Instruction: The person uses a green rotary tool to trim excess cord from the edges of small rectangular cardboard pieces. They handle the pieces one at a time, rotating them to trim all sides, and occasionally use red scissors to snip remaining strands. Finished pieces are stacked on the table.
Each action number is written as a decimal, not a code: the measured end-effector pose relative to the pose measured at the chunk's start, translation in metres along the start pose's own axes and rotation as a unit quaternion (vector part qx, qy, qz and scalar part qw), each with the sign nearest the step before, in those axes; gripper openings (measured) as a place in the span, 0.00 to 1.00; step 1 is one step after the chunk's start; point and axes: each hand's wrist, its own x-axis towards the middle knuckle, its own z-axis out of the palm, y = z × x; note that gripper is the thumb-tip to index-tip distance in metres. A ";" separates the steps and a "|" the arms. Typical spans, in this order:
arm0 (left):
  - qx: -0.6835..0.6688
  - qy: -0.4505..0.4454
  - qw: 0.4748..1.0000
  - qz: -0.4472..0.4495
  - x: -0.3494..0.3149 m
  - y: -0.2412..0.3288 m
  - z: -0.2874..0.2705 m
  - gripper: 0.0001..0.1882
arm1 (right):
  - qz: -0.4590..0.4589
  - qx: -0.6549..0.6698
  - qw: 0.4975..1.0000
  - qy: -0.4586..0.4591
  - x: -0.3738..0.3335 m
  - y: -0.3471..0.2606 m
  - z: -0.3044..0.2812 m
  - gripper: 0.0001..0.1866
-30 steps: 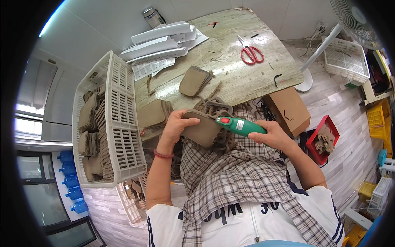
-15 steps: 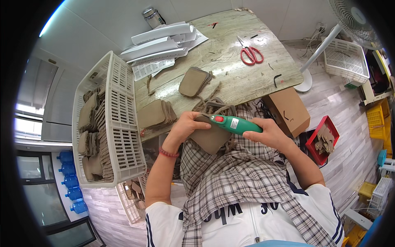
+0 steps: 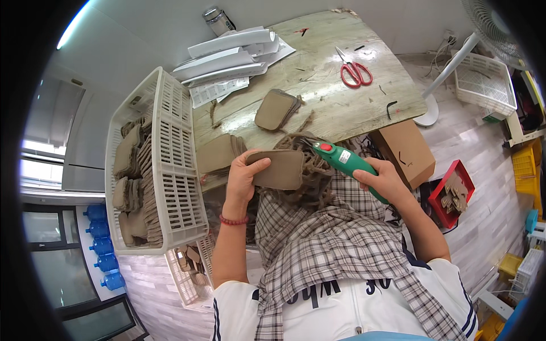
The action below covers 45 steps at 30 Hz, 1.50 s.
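My left hand [image 3: 243, 181] is closed on a flat brown fabric piece [image 3: 280, 172] with rounded corners, thumb on top. My right hand [image 3: 387, 179] grips green electric scissors [image 3: 347, 161] with a red button. Their tip points up and left, over a tangle of brown fabric strips [image 3: 315, 179] at the table's near edge and my lap, apart from the piece. Beyond my left hand, a stack of similar pieces [image 3: 218, 154] lies at the table's left corner. Farther in rests a smaller stack [image 3: 276, 109].
A white plastic crate [image 3: 176, 170] of brown pieces stands left of the wooden table [image 3: 330, 108]. On the table are papers [image 3: 227, 59], red-handled scissors [image 3: 356, 75] and a steel flask [image 3: 218, 21]. A cardboard box [image 3: 405, 153], red tray [image 3: 435, 199] and fan [image 3: 493, 34] stand right.
The brown piece has come away from the electric scissors' tip and been lifted and turned in my left hand. My right hand has drawn the tool right. The view has shifted slightly.
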 end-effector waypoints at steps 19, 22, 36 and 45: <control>-0.137 0.143 0.973 0.118 -0.015 -0.029 0.021 0.12 | -0.052 -0.256 0.957 0.126 0.038 0.002 0.039 0.33; -0.124 0.137 0.971 0.149 -0.019 -0.035 0.029 0.12 | -0.174 -0.356 0.907 0.145 0.047 0.039 0.064 0.34; -0.161 0.111 0.966 0.166 -0.026 -0.029 0.039 0.15 | -0.264 -0.277 0.920 0.084 0.036 0.039 0.062 0.12; -0.079 0.026 0.994 0.071 -0.031 -0.031 0.064 0.16 | -0.130 0.062 0.989 -0.034 0.060 -0.059 0.071 0.10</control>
